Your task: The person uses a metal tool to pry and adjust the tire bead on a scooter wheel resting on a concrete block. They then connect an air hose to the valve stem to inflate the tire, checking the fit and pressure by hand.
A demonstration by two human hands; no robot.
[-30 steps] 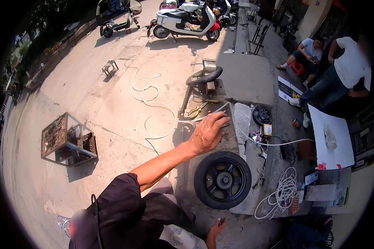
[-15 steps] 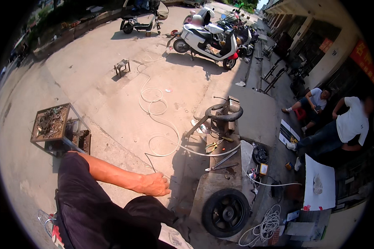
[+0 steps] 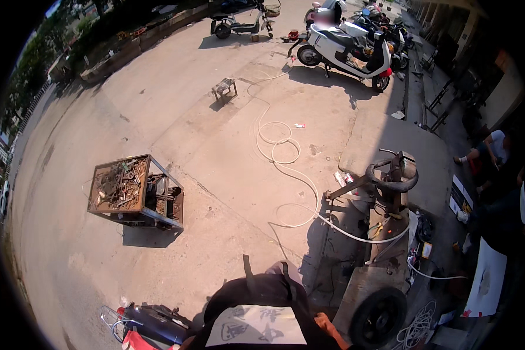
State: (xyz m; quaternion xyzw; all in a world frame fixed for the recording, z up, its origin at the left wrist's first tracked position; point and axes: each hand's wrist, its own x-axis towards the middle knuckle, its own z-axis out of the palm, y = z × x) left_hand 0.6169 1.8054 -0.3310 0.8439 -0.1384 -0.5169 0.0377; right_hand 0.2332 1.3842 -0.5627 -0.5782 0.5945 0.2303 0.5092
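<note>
My right hand point(image 3: 322, 322) is partly in view at the lower edge, beside my dark clothing and left of the black wheel point(image 3: 379, 318) with its tyre. Its fingers are too small and dark to make out. My left hand is out of the picture. The wheel lies flat at the near end of a low work board point(image 3: 356, 291). Further along stands a metal vise point(image 3: 398, 166) with a dark ring-shaped part around it. Yellow-handled pliers point(image 3: 376, 229) lie just below the vise.
A metal-framed cart point(image 3: 122, 184) full of scrap parts stands at left. A pale hose point(image 3: 309, 178) loops over the ground. Beyond are a small stool point(image 3: 224, 87) and a white scooter point(image 3: 344, 49). A person point(image 3: 496, 149) sits in shade at right.
The view has swung left, so the cart, hose and vise now appear further right. My left arm, earlier stretched across the front, has gone from view; my right hand now shows below.
</note>
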